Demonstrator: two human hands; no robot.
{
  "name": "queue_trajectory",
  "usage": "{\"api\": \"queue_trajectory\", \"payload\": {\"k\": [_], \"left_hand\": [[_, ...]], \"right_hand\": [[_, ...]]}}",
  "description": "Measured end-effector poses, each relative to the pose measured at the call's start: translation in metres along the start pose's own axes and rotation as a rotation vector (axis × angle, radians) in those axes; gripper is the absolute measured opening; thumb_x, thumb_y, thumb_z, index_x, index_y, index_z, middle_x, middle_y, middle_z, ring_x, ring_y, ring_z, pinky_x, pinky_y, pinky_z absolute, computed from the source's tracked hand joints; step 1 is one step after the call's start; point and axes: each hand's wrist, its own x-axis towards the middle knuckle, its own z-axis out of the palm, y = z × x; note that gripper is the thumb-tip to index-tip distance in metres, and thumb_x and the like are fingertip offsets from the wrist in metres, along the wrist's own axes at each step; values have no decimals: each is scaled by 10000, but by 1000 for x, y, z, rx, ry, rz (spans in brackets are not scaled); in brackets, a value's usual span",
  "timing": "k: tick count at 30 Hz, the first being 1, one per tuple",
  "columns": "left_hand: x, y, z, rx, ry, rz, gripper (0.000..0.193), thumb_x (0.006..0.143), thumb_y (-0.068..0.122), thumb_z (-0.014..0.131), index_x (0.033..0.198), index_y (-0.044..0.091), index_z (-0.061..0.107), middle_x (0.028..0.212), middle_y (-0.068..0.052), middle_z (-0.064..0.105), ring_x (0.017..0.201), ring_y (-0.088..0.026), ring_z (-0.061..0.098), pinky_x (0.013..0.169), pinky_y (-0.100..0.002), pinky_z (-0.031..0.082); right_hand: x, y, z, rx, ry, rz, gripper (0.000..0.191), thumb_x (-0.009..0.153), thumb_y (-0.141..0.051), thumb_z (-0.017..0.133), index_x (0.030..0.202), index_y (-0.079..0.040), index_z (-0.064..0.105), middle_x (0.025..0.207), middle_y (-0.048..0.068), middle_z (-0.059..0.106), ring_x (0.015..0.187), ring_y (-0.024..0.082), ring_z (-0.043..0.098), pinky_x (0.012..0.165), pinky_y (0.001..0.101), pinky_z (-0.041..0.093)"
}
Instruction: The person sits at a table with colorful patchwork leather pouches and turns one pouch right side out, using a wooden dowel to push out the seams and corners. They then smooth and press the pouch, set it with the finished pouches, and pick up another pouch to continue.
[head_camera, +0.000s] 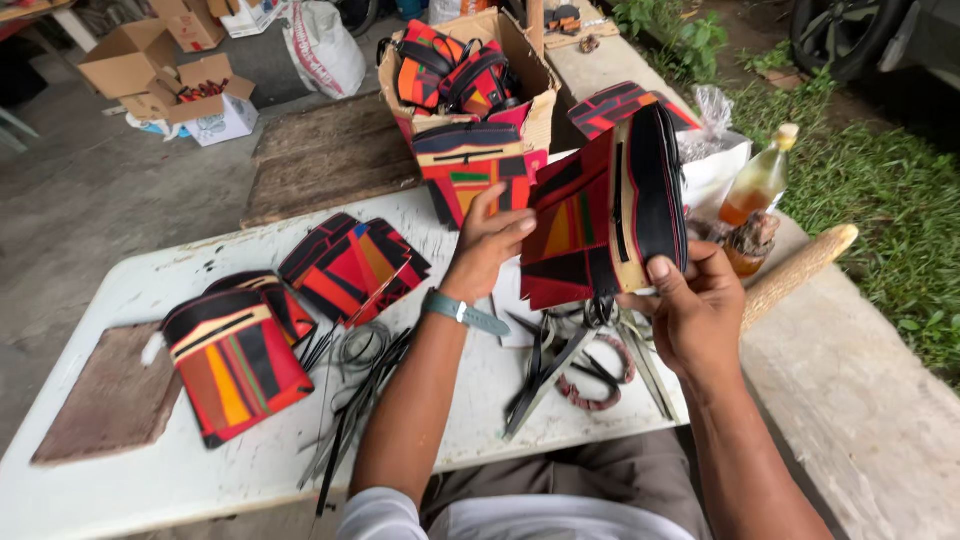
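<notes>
Soft, even daylight, brighter toward the grass at right, gives faint shadows, sharp focus and wide-angle bending at edges.

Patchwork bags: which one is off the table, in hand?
The red-and-black patchwork bag with the black zipper, gripped by both left hand and right hand. The others lie on the table or in the cardboard box.

The patchwork bag (600, 215) is held up above the bench (150, 480), clear of it, between both hands. It is a flat pouch pieced from red, black, orange and yellow panels, with a black zip running up its cream-edged side. It stands on edge, tilted slightly, its patterned face towards the left hand (488, 243) and the black back panel over the right hand (695, 310).
</notes>
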Motion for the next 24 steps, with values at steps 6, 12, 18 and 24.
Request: {"api": "queue_trajectory", "payload": {"k": [6, 12, 18, 24], "left_hand": [[-107, -37, -22, -327, 27, 105, 618, 910, 17, 705, 1479, 91, 473, 1389, -79, 620, 1269, -199, 594, 1096, -402, 448], [-158, -38, -57, -251, 4, 192, 577, 923, -30, 689, 1462, 82, 515, 1421, -65, 614, 1335, -206, 555, 1162, -394, 402], [-173, -34, -64, -225, -17, 239, 612, 892, -23, 722, 1460, 88, 521, 1404, -56, 623, 1322, -196, 568, 1158, -385, 413], [-188, -32, -68, -190, 57, 254, 452, 935, 17, 734, 1366, 71, 609, 1319, -48, 680, 1239, -168, 613, 1102, -365, 454]], "right_hand": [[-65, 1, -19, -142, -150, 99, 327, 941, -29, 697, 1224, -25, 533, 1055, 96, 707, 949, 210, 705, 795, 428, 619], [-97, -15, -13, -239, -532, 141, 815, 868, -54, 730, 1555, -99, 294, 1131, 37, 676, 955, 146, 678, 804, 328, 584], [-84, -18, 9, -578, -447, 144, 465, 939, -114, 719, 1382, -11, 618, 932, 59, 703, 800, 88, 626, 682, 267, 534], [-90, -30, 17, -968, -427, -156, 327, 942, -180, 737, 1214, -8, 677, 1005, 81, 770, 795, 111, 722, 719, 288, 579]]}}
